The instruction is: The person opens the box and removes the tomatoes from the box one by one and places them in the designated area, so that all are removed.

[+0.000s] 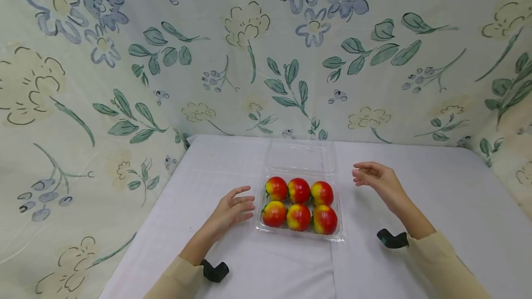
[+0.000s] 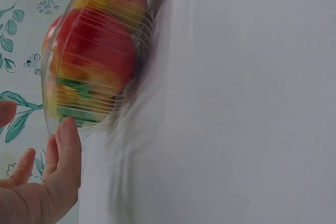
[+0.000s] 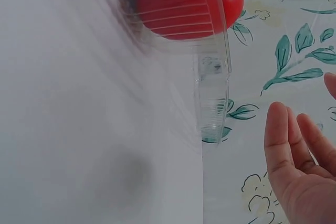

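In the head view, a clear plastic clamshell box (image 1: 342,225) lies on the white cloth with its lid (image 1: 300,158) folded back, away from me. Two rows of red-and-yellow tomatoes (image 1: 299,217) with green stem leaves fill it. My left hand (image 1: 232,211) is just left of the box, fingers loosely spread and pointing at its side. To the right, my right hand (image 1: 376,179) hovers beside the box near the lid's hinge, fingers relaxed and holding nothing. The left wrist view has the left hand's fingertips (image 2: 67,129) close to the box's ribbed wall (image 2: 105,77).
A white cloth (image 1: 232,160) covers the table. Behind and at both sides hangs a floral curtain (image 1: 249,82), which meets the table's far edge. Black wrist straps (image 1: 215,271) show below the sleeves.
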`<state>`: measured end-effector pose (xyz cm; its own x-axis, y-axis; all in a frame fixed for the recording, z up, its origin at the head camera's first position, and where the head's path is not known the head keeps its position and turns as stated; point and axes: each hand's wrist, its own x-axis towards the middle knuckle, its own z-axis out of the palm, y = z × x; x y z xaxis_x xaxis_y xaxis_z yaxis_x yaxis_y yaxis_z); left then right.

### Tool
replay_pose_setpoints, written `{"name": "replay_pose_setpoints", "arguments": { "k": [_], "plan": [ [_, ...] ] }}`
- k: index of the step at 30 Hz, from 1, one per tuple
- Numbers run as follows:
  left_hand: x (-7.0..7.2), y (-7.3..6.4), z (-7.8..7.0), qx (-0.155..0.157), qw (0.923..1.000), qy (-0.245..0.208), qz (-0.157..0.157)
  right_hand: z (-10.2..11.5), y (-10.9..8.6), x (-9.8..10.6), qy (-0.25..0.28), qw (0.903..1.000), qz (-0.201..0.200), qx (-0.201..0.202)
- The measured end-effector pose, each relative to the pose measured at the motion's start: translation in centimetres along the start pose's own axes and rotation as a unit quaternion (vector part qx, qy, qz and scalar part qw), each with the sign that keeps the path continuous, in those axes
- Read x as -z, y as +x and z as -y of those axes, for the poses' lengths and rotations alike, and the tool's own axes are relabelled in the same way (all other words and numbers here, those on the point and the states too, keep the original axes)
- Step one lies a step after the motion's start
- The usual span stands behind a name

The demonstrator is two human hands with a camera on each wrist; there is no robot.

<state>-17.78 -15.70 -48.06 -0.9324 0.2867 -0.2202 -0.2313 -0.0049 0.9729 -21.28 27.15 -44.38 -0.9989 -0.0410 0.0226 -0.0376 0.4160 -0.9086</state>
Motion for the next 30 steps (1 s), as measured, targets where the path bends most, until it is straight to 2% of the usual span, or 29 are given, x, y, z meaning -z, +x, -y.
{"name": "replay_pose_setpoints", "arguments": {
  "k": [8, 17, 30],
  "plan": [
    [-0.2, 0.9, 0.0, -0.013, 0.9996, 0.022, 0.008, 0.8, -1.2, -0.5, 0.006, 0.9999, 0.012, 0.011],
    [-0.6, 1.8, -0.5, -0.028, 0.9987, 0.043, 0.001, 1.4, -2.6, -1.2, 0.017, 0.9989, 0.031, 0.032],
    [-0.9, 2.8, -0.7, -0.024, 0.998, 0.057, 0.013, 1.4, -4.6, -2.7, 0.029, 0.9958, 0.057, 0.066]
  ]
}}
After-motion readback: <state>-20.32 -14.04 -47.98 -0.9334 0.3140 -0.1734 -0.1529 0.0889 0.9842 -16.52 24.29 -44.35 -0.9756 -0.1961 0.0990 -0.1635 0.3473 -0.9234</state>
